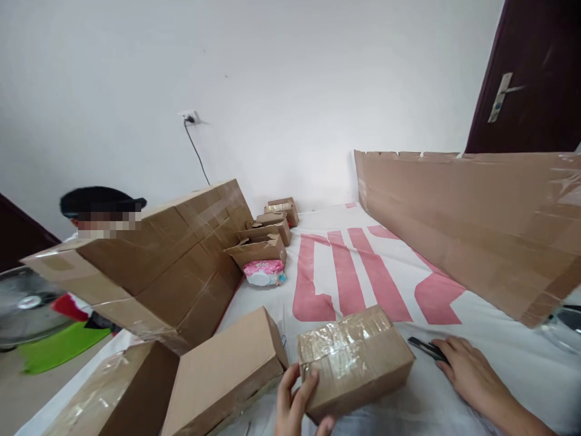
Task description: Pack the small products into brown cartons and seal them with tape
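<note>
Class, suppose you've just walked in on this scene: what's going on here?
A person's left hand rests against a taped cardboard box on a white cloth. Their right hand has its fingers on a black cutter beside it; how firmly is unclear. The box's visible faces look closed. Farther back, a pink packet sits before an open box.

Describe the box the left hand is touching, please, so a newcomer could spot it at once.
On the printed cloth, look between the right hand and the left hand. The box there has a shiny taped top, unlike the plain box to its left.
</note>
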A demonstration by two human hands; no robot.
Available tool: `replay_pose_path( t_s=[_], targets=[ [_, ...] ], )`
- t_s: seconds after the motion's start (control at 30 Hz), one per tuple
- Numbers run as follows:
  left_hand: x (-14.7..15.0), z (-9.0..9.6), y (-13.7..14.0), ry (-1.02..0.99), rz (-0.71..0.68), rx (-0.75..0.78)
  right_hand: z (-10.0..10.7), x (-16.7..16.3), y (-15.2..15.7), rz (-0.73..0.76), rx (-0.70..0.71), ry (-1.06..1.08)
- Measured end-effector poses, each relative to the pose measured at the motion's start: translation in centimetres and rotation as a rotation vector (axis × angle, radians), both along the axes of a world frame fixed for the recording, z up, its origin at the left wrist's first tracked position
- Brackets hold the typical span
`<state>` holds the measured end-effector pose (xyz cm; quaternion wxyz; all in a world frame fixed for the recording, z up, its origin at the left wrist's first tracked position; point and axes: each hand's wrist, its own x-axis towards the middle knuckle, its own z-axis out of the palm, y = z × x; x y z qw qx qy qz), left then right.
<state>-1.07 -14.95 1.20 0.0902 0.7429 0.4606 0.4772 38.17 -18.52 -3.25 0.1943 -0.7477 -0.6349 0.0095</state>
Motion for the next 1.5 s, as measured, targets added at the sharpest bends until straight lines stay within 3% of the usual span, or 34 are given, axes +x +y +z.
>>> replay_pose_path(
  t_s=[0.13, 0.23, 0.3, 0.4, 0.5, 0.6, 0.7, 0.87, 1.1, 1.37, 1.5],
  targets=[
    [2.9, 0.0, 1.2, -0.090, -0.157, 0.013, 1.7, 0.9, -0.3, -0.007, 0.104, 0.075],
    [2.7, 0.1, 1.6, -0.100, -0.190, -0.007, 6.5, 0.7, 0.2, -0.004, 0.284, 0.050],
    [2.6, 0.0, 1.4, -0.095, -0.193, -0.034, 10.7, -0.8, 1.0, 0.154, 0.345, -0.033],
    [2.6, -0.1, 0.9, -0.078, -0.179, -0.087, 16.2, -5.2, 2.8, 0.513, 0.373, -0.224],
    [2.6, -0.1, 0.7, -0.050, -0.181, -0.118, 18.7, -10.4, 4.6, 0.765, 0.368, -0.388],
    [2.3, 0.0, 0.9, 0.003, -0.202, -0.128, 18.9, -14.1, 5.9, 0.887, 0.320, -0.518],
    [1.9, 0.0, 1.1, 0.070, -0.206, -0.103, 18.5, -15.2, 6.3, 0.892, 0.283, -0.604],
    [1.7, -0.3, 1.1, 0.112, -0.159, -0.080, 18.5, -13.2, 5.1, 0.782, 0.246, -0.652],
    [1.9, -0.1, 1.1, 0.078, -0.187, -0.069, 18.9, -8.7, 3.6, 0.692, 0.322, -0.729],
    [2.0, 0.0, 0.8, 0.022, -0.149, -0.080, 19.4, -9.9, 4.5, 0.595, 0.379, -0.722],
    [2.2, 0.3, 0.7, 0.005, -0.171, -0.125, 20.6, -9.2, 4.9, 0.620, 0.264, -0.691]
  ],
)
